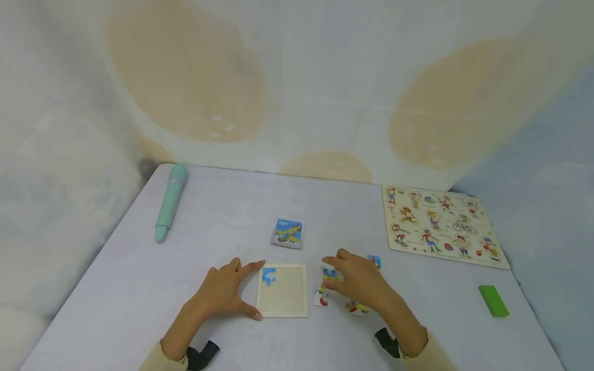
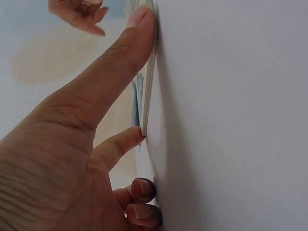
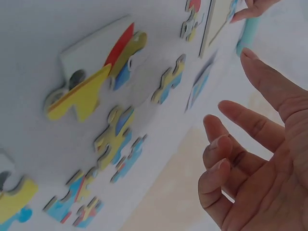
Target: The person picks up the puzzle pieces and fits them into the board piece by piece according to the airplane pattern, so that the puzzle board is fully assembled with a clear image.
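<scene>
A shallow square puzzle tray [image 1: 285,299] lies flat, with one blue jigsaw piece [image 1: 268,275] in its far left corner. My left hand [image 1: 223,291] holds the tray by its left side, index fingertip at the far corner and thumb at the near one. Over the loose jigsaw pieces to the right hovers my right hand [image 1: 359,281], thumb and fingers apart and holding nothing. Beneath and around it are a blue-yellow piece [image 1: 330,273], a white-red piece [image 1: 321,298] and several others, such as a yellow-red one [image 3: 96,72] in the right wrist view.
Beyond the tray lies a square airplane picture [image 1: 287,233]. A mint-green microphone-shaped object [image 1: 170,201] is at the far left. On the far right are a wooden board with printed children [image 1: 441,226] and a green block [image 1: 494,301]. A patterned cloth wall [image 1: 315,103] rises behind the table.
</scene>
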The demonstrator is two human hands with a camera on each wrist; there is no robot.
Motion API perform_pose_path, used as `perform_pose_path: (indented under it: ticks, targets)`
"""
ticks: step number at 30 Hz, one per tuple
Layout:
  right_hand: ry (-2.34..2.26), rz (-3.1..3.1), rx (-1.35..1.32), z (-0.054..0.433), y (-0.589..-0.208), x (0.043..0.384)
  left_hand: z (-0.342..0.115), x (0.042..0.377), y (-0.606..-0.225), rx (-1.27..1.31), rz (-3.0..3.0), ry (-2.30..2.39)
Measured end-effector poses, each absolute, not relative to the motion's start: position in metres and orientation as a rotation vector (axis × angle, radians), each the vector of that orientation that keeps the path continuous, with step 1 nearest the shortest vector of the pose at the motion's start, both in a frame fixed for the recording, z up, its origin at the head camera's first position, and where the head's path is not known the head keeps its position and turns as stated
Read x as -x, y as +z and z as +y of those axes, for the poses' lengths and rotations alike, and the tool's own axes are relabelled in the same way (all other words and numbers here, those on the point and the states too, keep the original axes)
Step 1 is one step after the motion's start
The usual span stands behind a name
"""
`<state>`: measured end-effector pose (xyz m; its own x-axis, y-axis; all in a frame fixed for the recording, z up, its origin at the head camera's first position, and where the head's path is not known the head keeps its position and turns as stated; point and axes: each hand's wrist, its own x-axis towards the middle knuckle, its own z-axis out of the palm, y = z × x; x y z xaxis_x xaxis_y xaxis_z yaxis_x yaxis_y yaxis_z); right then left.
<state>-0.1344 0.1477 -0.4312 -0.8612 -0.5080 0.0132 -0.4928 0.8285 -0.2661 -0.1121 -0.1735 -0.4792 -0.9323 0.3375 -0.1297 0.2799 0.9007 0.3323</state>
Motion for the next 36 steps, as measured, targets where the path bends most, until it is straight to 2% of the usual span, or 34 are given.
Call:
perform_pose_path:
  ticks: [7,21,36]
  targets:
    - [-0.384,2.988,0.694,0.162,-0.428,0.137,-0.174,0.112,-0.477,-0.429,2.857,0.468]
    - [-0.473,2.928,0.419,0.200,-0.446,0.169,-0.172,0.113,-0.475,-0.388,2.818,0.462]
    - [-0.512,2.924,0.473,0.210,-0.452,0.171,-0.168,0.116,-0.468,-0.379,2.777,0.497]
